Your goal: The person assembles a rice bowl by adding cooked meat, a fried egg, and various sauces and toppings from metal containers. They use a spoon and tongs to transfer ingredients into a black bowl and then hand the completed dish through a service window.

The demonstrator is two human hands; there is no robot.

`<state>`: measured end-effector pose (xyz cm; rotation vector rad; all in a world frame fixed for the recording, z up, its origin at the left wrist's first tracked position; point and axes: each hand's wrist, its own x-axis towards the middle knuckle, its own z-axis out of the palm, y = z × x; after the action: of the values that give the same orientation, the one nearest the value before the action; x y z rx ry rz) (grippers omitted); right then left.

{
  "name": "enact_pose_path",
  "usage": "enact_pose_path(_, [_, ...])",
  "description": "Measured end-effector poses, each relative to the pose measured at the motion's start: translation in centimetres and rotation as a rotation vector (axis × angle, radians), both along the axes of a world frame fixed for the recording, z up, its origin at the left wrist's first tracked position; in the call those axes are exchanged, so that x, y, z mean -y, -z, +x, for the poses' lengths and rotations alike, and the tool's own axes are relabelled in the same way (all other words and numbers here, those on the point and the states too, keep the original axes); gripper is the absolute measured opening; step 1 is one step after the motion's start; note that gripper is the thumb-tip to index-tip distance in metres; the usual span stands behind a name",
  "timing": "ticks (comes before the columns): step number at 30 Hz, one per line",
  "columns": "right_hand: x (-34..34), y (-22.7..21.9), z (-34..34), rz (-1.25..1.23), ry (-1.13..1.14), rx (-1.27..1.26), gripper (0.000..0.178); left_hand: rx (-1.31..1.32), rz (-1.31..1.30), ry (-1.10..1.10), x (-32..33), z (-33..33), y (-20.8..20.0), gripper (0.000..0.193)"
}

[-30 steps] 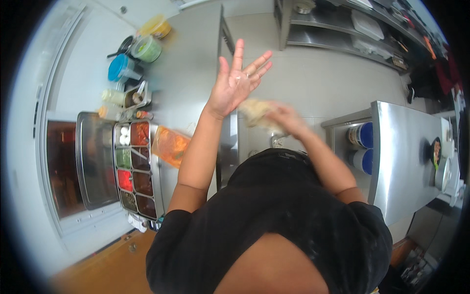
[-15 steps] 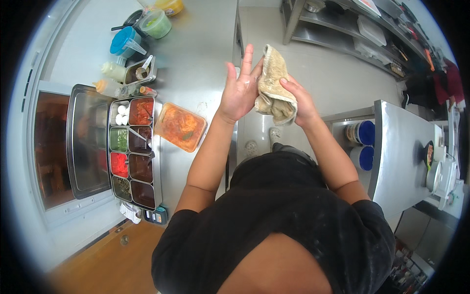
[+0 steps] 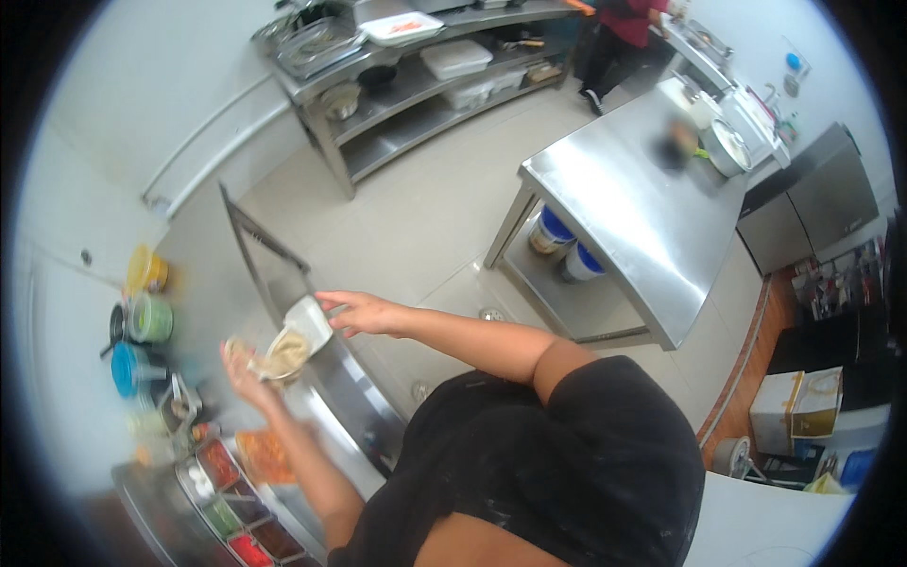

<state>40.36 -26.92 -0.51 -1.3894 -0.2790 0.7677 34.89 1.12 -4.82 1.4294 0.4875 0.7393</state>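
Note:
My left hand (image 3: 248,383), blurred by motion, grips a beige terry cloth (image 3: 291,352) over the edge of the steel counter at the left. The cloth hangs bunched to the right of the fingers. Just beyond it is a white rectangular object (image 3: 310,319), perhaps a tub; its inside is hard to make out. Beside that, my right hand (image 3: 364,314) reaches leftward with fingers stretched and apart, holding nothing. Whether its fingertips touch the white object I cannot tell.
Along the left counter stand a condiment rack (image 3: 227,515), an orange-filled food container (image 3: 265,455), a blue-lidded tub (image 3: 128,369) and a green-filled tub (image 3: 151,318). A steel table (image 3: 614,189) stands right, a steel shelf (image 3: 416,113) behind. Another person (image 3: 619,42) stands far off.
My view has swung to the right. The cloth has passed from my right hand to my left, which has moved over the counter; my right hand has let go and is spread.

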Motion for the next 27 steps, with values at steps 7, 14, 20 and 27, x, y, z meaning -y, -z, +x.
enact_pose_path(7, [29.3, 2.7, 7.5, -0.09, 0.654, -0.037, 0.038, -0.876, 0.857, -0.091, -11.0, 1.7, 2.5, 0.051])
enact_pose_path(14, [60.5, 4.7, 8.6, -0.007, 1.534, -0.056, 0.035, -1.195, 1.054, -0.186, -13.6, 6.8, 3.7, 0.077])
enact_pose_path(20, [80.4, 8.2, 14.1, 0.276, 1.91, -0.049, 0.036, -1.081, 0.963, -0.063, -8.9, 8.8, 0.3, 0.082])
enact_pose_path(27, [95.3, 15.9, 18.8, 0.374, 1.564, 0.123, 0.051, -0.828, 1.036, -0.012, -3.2, 4.3, -5.0, 0.066])
